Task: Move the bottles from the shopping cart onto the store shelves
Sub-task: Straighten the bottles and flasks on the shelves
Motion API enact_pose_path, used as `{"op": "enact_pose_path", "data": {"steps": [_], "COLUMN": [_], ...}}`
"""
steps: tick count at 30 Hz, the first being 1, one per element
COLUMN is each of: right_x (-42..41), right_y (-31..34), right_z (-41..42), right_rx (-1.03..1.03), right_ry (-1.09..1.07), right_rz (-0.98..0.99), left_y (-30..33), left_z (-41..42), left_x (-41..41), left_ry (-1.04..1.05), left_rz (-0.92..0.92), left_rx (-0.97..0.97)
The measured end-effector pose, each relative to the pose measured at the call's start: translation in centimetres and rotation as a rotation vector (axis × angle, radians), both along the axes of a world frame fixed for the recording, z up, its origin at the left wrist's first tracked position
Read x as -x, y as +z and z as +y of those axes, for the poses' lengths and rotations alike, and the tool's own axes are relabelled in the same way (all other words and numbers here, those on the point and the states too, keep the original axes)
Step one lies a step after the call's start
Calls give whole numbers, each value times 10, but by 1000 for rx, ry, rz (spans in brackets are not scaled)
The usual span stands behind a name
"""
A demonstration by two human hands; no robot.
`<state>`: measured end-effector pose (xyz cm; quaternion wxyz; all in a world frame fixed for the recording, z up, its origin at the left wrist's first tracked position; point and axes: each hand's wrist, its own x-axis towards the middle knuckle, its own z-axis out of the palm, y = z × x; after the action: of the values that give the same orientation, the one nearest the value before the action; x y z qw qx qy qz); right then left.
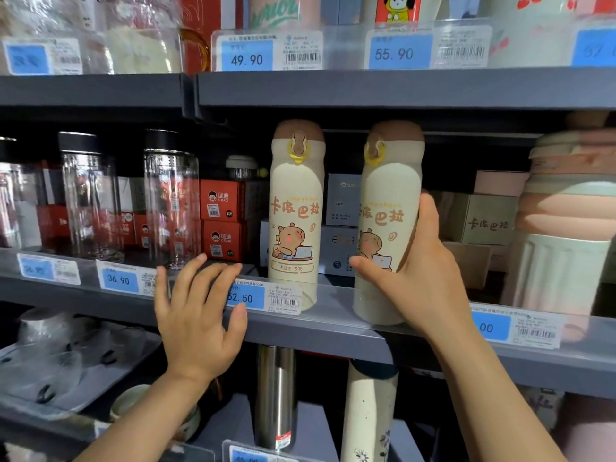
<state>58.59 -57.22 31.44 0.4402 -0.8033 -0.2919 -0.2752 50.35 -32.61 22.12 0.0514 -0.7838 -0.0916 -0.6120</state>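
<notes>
Head view: my right hand [418,271] grips a bottle [386,225] upright at the shelf [333,323] edge. Just left of it stands a second bottle [295,215]. My left hand [200,315] is spread, holding nothing.

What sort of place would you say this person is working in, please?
Most likely a retail shop's drinkware aisle. Grey shelves carry blue price tags with barcodes along their edges, boxed stock sits behind rows of clear bottles, and the right hand grips a cartoon-printed flask beside a matching one.
</notes>
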Motion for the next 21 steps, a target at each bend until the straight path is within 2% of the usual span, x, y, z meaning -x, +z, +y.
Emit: {"op": "enact_pose_path", "data": {"steps": [21], "right_x": [3], "right_y": [4], "right_z": [-1], "right_rx": [70], "right_ry": [-83], "right_rz": [128], "left_y": [1], "left_z": [0], "left_x": [0], "left_ry": [-25], "left_rz": [-7], "left_rx": [18]}}
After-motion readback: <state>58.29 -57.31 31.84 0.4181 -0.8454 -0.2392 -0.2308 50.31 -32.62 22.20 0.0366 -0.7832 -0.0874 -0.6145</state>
